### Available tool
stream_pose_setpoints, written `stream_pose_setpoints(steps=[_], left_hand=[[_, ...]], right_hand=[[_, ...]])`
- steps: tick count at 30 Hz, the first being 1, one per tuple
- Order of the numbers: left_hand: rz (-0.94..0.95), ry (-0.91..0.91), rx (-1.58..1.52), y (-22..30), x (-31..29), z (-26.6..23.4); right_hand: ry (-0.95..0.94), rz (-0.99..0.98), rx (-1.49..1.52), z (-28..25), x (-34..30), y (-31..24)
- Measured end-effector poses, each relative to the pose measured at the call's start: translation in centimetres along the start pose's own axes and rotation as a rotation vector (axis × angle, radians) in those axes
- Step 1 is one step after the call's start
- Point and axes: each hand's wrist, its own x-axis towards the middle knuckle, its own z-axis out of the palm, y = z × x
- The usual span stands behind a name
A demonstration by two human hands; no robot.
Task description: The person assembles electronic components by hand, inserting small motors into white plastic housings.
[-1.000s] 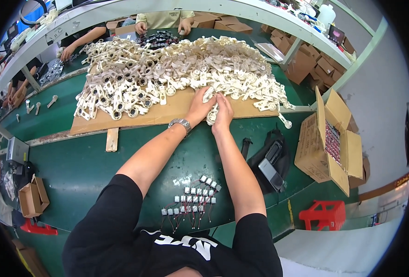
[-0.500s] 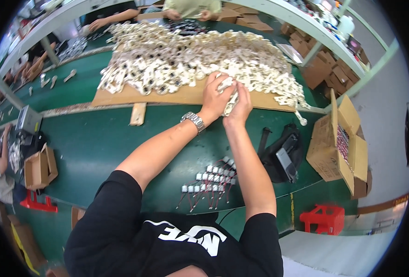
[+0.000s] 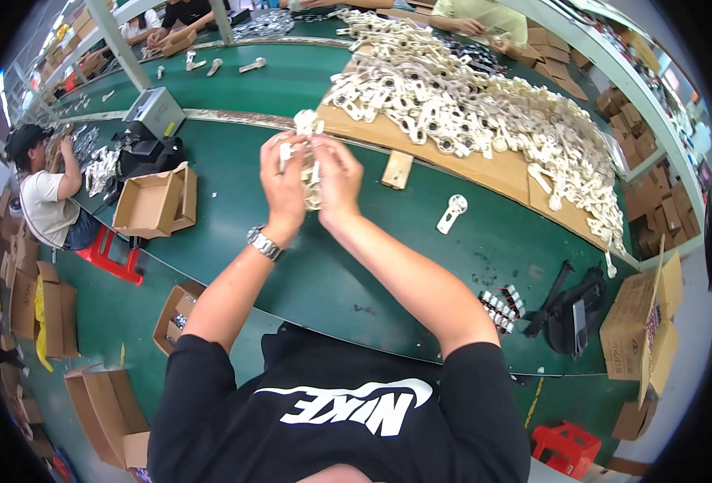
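Between my two hands is a bunch of white plastic parts [image 3: 308, 122], each with a round end and a narrow handle where the shape shows. My left hand [image 3: 282, 183] wraps the bunch from the left, a metal-banded watch at its wrist. On the other side my right hand [image 3: 338, 179] presses against the same parts. Both are raised over the green table [image 3: 235, 209], left of a big heap of similar white parts [image 3: 444, 97] on a cardboard sheet [image 3: 372, 130]. One single white part [image 3: 452, 213] lies on the table, right of my right hand.
A small wooden block [image 3: 397, 170] sticks out by the cardboard. Small metallic pieces [image 3: 502, 308] and a black bag [image 3: 577, 314] lie at right, near an open carton [image 3: 625, 334]. Leftward are an empty cardboard box [image 3: 143, 205] and a seated person [image 3: 50, 189]. Others work across the table.
My hands have moved left, away from the heap's front edge, carrying the bunch of white parts. The view has turned left. A single white part now shows on the table in front of the cardboard.
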Motion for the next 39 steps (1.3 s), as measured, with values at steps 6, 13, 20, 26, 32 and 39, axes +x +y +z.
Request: stream_pose_setpoints(steps=[6, 13, 20, 26, 32, 39], left_hand=[[-0.187, 0.005, 0.066, -6.2, 3.3, -8.1], [-0.091, -0.168, 0.616, -9.0, 5.8, -13.4], [0.100, -0.288, 0.872, -7.1, 6.8, -13.3], [0.229, -0.931, 0.790, -0.8, 4.5, -12.7], [0.278, -0.995, 0.822, -1.7, 3.3, -14.0], [0.426, -0.707, 0.719, -3.8, 4.1, -14.0]], right_hand=[[-0.117, -0.039, -0.391, 4.9, 2.0, 10.4], [-0.426, -0.293, -1.123, 0.0, 3.1, 5.6], [0.064, -0.009, -2.212, -16.4, -0.3, -13.2], [-0.094, 0.153, -2.189, -16.4, -7.8, -9.1], [-0.362, -0.190, -2.038, -9.5, -9.2, -4.8], [-0.398, -0.372, -2.016, -3.8, -1.2, 4.7]])
